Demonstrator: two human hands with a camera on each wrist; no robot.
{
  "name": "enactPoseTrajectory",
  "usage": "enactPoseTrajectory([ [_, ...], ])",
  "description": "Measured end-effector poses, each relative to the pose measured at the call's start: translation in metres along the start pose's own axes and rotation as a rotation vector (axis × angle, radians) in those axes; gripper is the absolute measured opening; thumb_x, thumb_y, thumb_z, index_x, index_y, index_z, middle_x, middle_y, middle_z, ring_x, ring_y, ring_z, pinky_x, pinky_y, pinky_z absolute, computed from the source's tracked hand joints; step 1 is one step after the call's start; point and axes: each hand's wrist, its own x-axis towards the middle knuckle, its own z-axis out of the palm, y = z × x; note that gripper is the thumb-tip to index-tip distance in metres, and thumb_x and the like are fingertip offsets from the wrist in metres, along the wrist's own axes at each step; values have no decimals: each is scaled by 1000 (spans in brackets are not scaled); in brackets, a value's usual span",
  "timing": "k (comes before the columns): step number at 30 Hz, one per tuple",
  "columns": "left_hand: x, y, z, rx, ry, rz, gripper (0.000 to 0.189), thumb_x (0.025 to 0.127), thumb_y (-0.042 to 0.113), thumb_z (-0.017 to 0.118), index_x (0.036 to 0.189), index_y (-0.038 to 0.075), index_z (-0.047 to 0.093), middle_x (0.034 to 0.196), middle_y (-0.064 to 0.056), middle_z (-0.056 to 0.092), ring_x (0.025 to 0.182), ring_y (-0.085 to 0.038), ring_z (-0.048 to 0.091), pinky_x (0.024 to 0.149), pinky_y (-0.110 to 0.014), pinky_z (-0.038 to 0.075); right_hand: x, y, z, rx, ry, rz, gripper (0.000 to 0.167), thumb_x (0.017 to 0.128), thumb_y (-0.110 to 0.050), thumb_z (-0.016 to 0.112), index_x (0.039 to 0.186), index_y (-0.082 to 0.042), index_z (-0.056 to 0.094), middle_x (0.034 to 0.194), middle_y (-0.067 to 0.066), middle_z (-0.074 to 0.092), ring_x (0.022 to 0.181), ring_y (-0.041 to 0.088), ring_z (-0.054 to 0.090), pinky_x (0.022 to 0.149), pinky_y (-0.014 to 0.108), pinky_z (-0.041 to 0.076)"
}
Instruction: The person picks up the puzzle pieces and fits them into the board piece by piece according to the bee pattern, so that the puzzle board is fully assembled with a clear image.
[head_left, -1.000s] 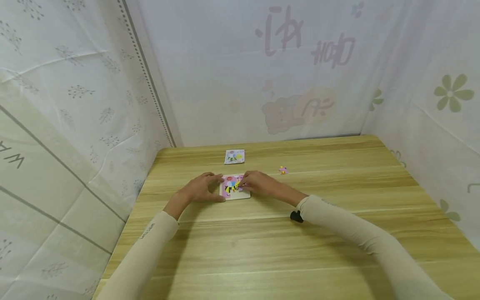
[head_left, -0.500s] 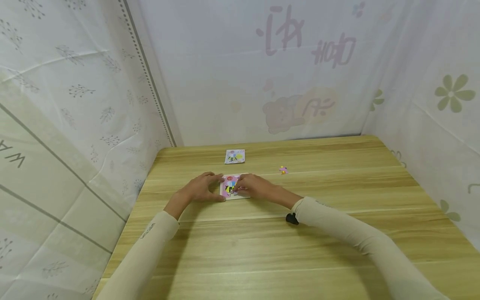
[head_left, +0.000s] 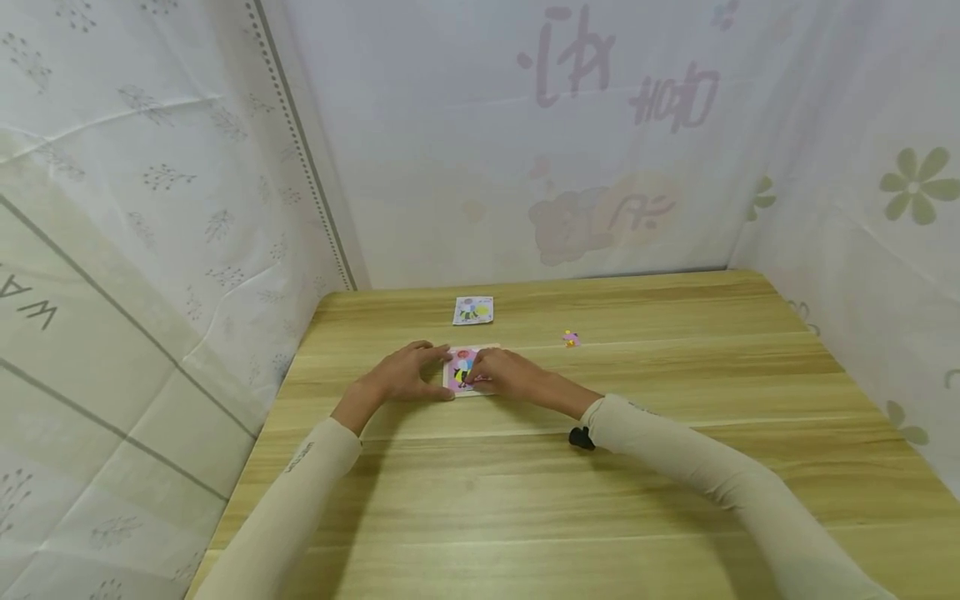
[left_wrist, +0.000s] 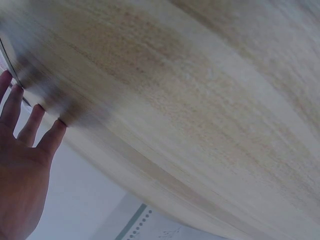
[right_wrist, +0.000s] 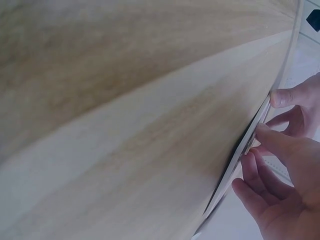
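Observation:
A small jigsaw board (head_left: 446, 379) with a bee picture on pink lies flat on the wooden table. My left hand (head_left: 407, 372) rests at its left side, thumb at the near corner and fingertips at the far corner. In the left wrist view the fingers (left_wrist: 34, 122) look straight and spread. Over the board's right half, my right hand (head_left: 510, 373) pinches a small puzzle piece (right_wrist: 249, 145) between thumb and index finger, low against the board. The right fingers hide much of that half in the head view. A loose pink and yellow puzzle piece (head_left: 572, 338) lies farther right.
A card (head_left: 473, 311) with a matching bee picture lies behind the board. A black object (head_left: 581, 437) shows under the right sleeve's cuff. Printed curtains (head_left: 442, 125) stand round the back and sides of the table (head_left: 480, 508).
My right hand has shifted slightly left and lower over the board, its fingertips now nearer the bee's body. The left hand keeps its place at the board's edge. The head view has tilted slightly.

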Motion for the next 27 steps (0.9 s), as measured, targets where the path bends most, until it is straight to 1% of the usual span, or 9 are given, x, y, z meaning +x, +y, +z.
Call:
enactPoseTrajectory([
  [6, 2, 0, -1, 8, -1, -3, 86, 81, 66, 80, 151, 22, 57, 156, -15, 47, 142, -37, 45, 113, -58, 40, 2, -2, 0, -19, -1, 9, 14, 98, -8, 72, 108, -5, 82, 105, 7, 76, 101, 20, 68, 89, 30, 57],
  [13, 4, -2, 0, 9, -8, 5, 86, 82, 66, 79, 151, 22, 56, 156, -16, 47, 142, -37, 46, 113, -58, 41, 4, -2, 0, -45, -28, 36, 15, 99, -11, 72, 109, -8, 82, 106, 5, 76, 104, 18, 67, 91, 30, 57],
  [19, 4, -1, 0, 0, -5, 8, 86, 82, 65, 80, 151, 20, 57, 155, -16, 48, 142, -37, 46, 114, -58, 40, 4, -1, -1, -44, -34, 22, 15, 99, -10, 72, 109, -8, 82, 105, 4, 76, 101, 17, 67, 88, 27, 57],
  [27, 3, 0, 0, 4, -4, 1, 85, 81, 66, 80, 151, 22, 57, 156, -15, 47, 142, -37, 45, 114, -58, 40, 4, -3, -4, -12, -35, -11, 13, 98, -7, 73, 107, -6, 82, 104, 5, 77, 98, 17, 67, 86, 28, 56],
])
